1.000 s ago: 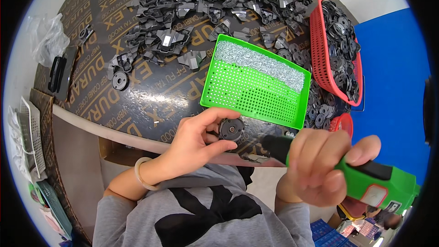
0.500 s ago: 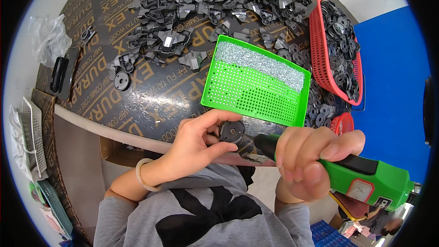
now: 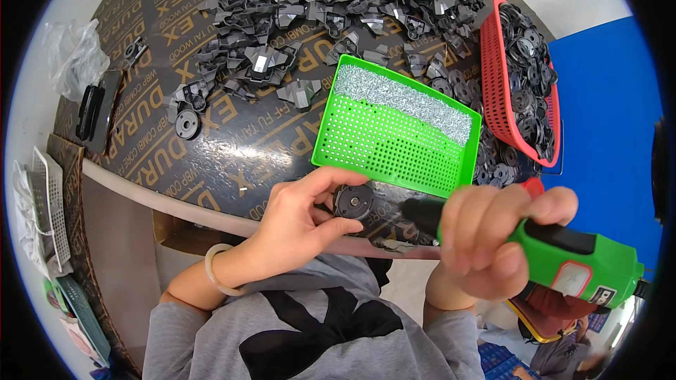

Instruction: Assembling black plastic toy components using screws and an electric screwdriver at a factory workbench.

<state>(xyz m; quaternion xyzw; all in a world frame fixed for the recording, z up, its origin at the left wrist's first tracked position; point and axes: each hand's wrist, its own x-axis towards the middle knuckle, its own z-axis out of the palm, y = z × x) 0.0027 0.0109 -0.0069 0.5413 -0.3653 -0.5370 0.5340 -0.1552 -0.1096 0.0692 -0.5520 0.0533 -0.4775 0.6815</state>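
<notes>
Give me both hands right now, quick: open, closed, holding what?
Left hand: closed, holding a round black part by its edge.
Right hand: closed, its grip around a green power tool.

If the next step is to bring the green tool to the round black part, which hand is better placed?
Probably the right hand: it grips the green tool, whose black nose points toward the round black part. The left hand is occupied, holding that part.

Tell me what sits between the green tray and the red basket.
In the head view, loose dark round parts lie between the green tray and the red basket.
</notes>
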